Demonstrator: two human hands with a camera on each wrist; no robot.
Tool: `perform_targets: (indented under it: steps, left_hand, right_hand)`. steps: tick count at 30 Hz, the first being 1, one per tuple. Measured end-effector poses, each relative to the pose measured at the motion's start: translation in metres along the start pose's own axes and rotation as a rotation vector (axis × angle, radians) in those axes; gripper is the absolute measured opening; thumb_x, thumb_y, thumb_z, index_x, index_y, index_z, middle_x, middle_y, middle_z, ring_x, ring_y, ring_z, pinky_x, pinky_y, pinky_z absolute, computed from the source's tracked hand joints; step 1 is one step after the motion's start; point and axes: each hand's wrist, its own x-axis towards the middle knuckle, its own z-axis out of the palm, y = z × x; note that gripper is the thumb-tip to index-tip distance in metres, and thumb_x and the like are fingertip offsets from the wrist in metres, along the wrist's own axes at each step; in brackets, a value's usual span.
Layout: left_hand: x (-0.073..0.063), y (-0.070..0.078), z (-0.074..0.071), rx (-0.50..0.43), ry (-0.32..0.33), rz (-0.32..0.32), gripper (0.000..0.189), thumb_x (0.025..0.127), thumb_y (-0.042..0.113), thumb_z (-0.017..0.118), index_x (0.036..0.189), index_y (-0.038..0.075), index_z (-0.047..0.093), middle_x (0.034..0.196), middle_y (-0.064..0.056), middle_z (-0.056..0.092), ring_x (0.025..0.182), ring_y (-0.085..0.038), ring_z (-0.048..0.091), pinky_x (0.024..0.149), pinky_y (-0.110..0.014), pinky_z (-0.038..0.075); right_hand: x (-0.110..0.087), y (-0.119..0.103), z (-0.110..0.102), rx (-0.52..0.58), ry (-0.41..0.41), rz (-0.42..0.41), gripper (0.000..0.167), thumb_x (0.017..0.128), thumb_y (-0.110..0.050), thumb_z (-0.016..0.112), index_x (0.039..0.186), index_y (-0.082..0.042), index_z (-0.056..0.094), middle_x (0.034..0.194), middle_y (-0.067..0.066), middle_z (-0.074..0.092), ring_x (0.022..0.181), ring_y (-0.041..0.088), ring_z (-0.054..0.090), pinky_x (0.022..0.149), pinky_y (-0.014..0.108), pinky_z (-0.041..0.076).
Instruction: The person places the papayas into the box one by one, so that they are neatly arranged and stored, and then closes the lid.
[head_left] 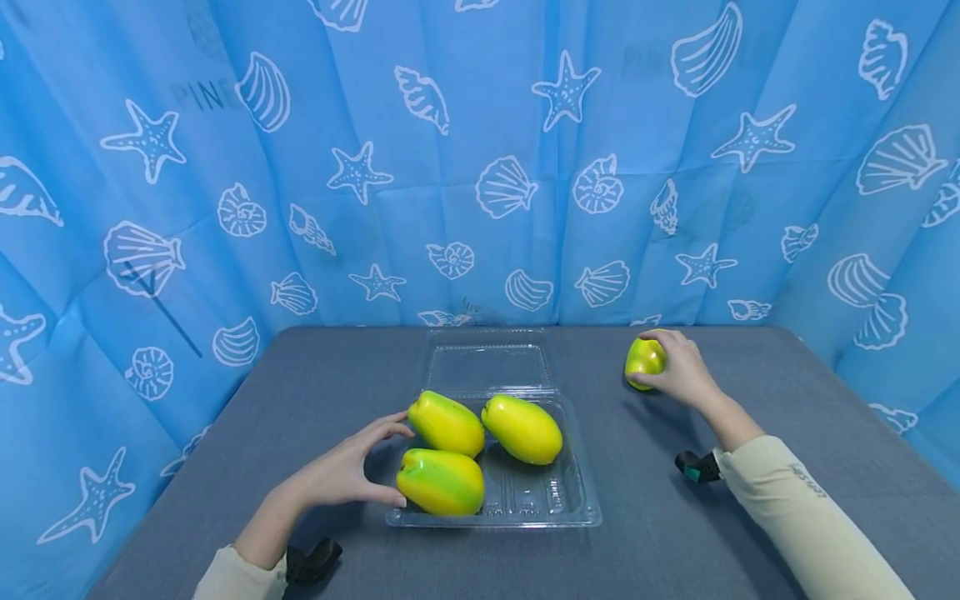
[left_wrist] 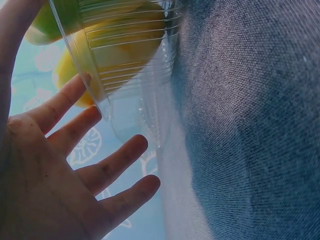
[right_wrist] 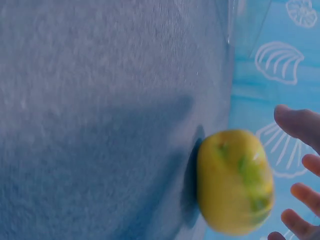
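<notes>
Three smooth yellow-green fruits, oblong and mango-like, lie in a clear plastic box (head_left: 588, 500): one at the back left (head_left: 447, 425), one at the front left (head_left: 441, 483), one at the right (head_left: 522, 429). My left hand (head_left: 337, 471) is at the box's left side, fingers spread; in the left wrist view two fingertips (left_wrist: 85, 80) meet or nearly meet its rim. A fourth such fruit (head_left: 643, 362) sits on the table at the far right. Over it is my right hand (head_left: 684, 371), its separated fingers showing a gap from the fruit (right_wrist: 235, 182) in the right wrist view.
The box's hinged lid (head_left: 487, 362) lies folded back behind it. A grey cloth (head_left: 600, 567) covers the table. Behind the table hangs a blue curtain (head_left: 465, 108) with white shell and starfish prints. Black straps with small devices (head_left: 697, 468) are at both wrists.
</notes>
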Motion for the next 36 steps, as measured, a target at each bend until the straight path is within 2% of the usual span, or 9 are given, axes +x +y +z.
perform_targets:
  steps: [12, 20, 25, 31, 36]
  left_hand:
    - [0.000, 0.001, 0.000, 0.004, -0.002, -0.009, 0.069, 0.075, 0.037, 0.076, 0.133, 0.018, 0.044, 0.156, -0.010, 0.020, 0.136, -0.040, 0.031, 0.101, -0.070, 0.027]
    - [0.000, 0.001, 0.000, 0.006, 0.002, -0.007, 0.070, 0.075, 0.036, 0.076, 0.134, 0.017, 0.044, 0.155, -0.010, 0.021, 0.135, -0.040, 0.032, 0.101, -0.070, 0.028]
    - [0.000, 0.001, -0.001, 0.008, 0.002, -0.013, 0.070, 0.075, 0.037, 0.076, 0.134, 0.017, 0.043, 0.155, -0.011, 0.021, 0.135, -0.040, 0.032, 0.101, -0.070, 0.028]
    - [0.000, 0.002, -0.001, 0.012, 0.002, -0.018, 0.071, 0.074, 0.037, 0.076, 0.134, 0.016, 0.043, 0.155, -0.011, 0.021, 0.135, -0.041, 0.031, 0.101, -0.070, 0.028]
    - [0.000, 0.002, -0.001, 0.010, 0.000, -0.021, 0.071, 0.074, 0.037, 0.076, 0.134, 0.016, 0.044, 0.155, -0.011, 0.021, 0.135, -0.041, 0.031, 0.101, -0.070, 0.028]
  right_hand:
    - [0.006, 0.017, 0.000, -0.001, -0.099, 0.012, 0.080, 0.072, -0.021, 0.078, 0.136, 0.005, 0.037, 0.142, 0.036, 0.025, 0.126, 0.057, 0.022, 0.100, 0.069, 0.020]
    - [0.009, 0.025, 0.002, -0.019, -0.156, 0.059, 0.085, 0.071, -0.016, 0.078, 0.139, 0.003, 0.031, 0.145, 0.037, 0.014, 0.126, 0.061, 0.016, 0.097, 0.072, 0.021]
    - [0.011, 0.028, 0.004, -0.028, -0.140, 0.076, 0.081, 0.073, -0.008, 0.075, 0.139, 0.000, 0.030, 0.144, 0.036, 0.014, 0.122, 0.061, 0.021, 0.094, 0.071, 0.025]
    - [0.012, 0.028, 0.007, -0.084, -0.119, 0.146, 0.078, 0.074, -0.004, 0.074, 0.140, -0.008, 0.032, 0.142, 0.035, 0.015, 0.121, 0.059, 0.023, 0.091, 0.071, 0.029]
    - [0.012, 0.027, 0.009, -0.124, -0.065, 0.163, 0.075, 0.074, -0.001, 0.073, 0.138, -0.009, 0.034, 0.136, 0.037, 0.019, 0.115, 0.058, 0.028, 0.087, 0.069, 0.033]
